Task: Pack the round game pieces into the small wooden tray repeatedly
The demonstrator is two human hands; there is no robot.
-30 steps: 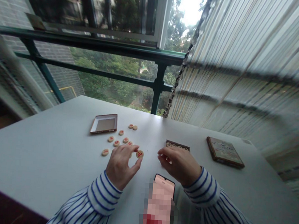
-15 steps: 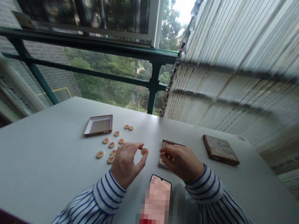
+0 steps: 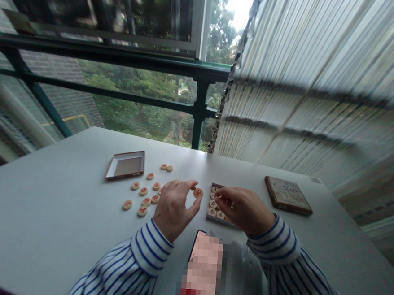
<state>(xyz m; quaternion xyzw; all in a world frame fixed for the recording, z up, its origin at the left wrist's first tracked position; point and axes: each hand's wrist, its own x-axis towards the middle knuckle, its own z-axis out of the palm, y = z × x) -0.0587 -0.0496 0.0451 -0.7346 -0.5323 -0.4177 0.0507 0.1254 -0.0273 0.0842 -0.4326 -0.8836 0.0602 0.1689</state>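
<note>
My left hand (image 3: 175, 209) pinches a round wooden xiangqi piece (image 3: 198, 193) with a red character between thumb and index finger, held above the table. My right hand (image 3: 246, 209) is over a shallow open box (image 3: 207, 214), its fingertips drawn together. Several xiangqi pieces with dark characters (image 3: 212, 212) lie in the box; the hand hides its right part. Whether the right fingers grip a piece, I cannot make out. Loose xiangqi pieces with red characters (image 3: 142, 211) are scattered on the table left of my left hand, one partly behind it.
An open tray-like lid (image 3: 107, 175) lies at the back left of the white table (image 3: 61, 210). A closed, decorated flat box (image 3: 288, 193) rests on the right. A phone (image 3: 203, 274), partly blurred out, stands near the front. Railing (image 3: 200, 107) and string curtain (image 3: 281, 104) border the far side.
My left hand has moved slightly right and up with its piece, closer to the box. My right hand has shifted a little right, uncovering more dark-lettered pieces. The view has shifted slightly.
</note>
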